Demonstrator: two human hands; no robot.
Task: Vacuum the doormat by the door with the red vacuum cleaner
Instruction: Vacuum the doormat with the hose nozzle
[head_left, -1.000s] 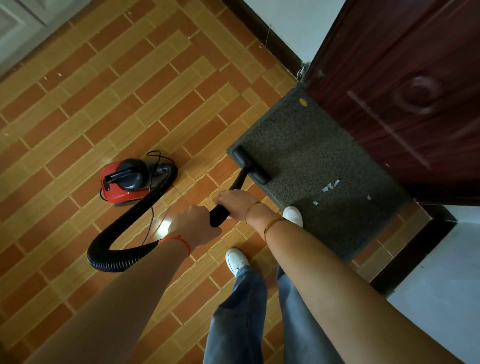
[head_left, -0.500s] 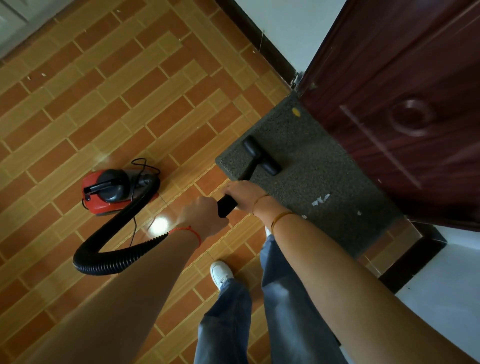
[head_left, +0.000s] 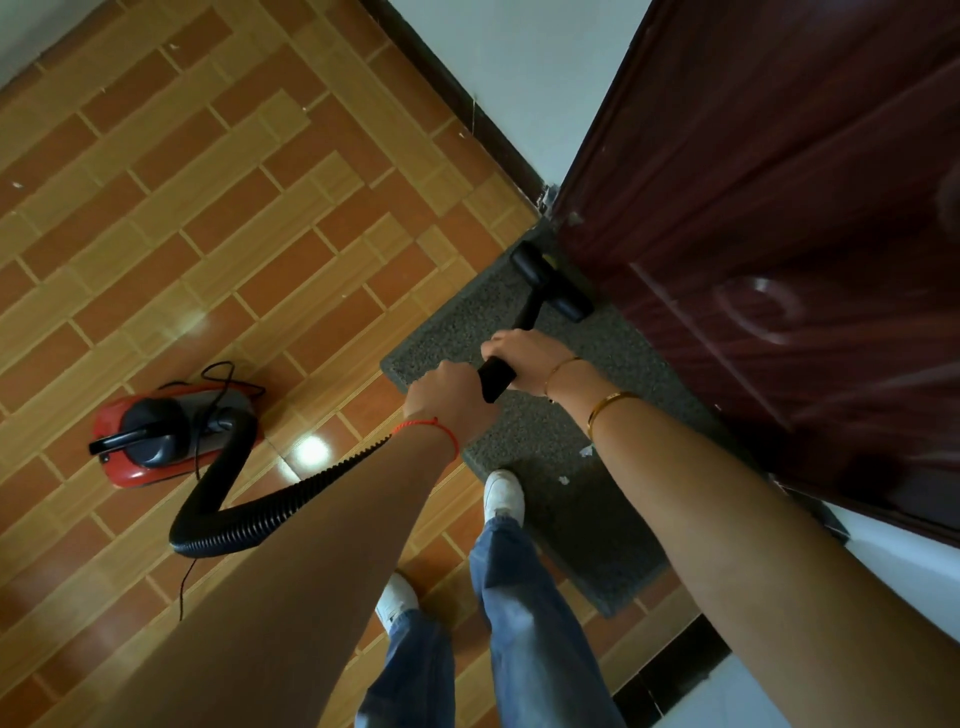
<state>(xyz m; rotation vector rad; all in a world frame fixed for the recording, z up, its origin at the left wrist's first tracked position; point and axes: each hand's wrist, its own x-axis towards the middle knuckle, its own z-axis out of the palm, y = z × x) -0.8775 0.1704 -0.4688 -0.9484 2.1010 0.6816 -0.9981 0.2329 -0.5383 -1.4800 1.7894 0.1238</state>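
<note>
Both hands grip the black wand (head_left: 496, 379): the right hand (head_left: 524, 358) nearer the door (head_left: 779, 208), the left hand (head_left: 449, 397) just behind it. The nozzle (head_left: 550, 283) lies on the doormat (head_left: 561, 467), at the corner touching the door. The red vacuum cleaner (head_left: 156, 439) stands on the tiles, well apart from the door.

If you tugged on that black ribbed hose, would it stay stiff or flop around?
Probably floppy: the black ribbed hose already lies in a sharp bend on the tiled floor. Its ridges suggest it flexes easily. A hard tug might drag the small red vacuum cleaner along.
</note>
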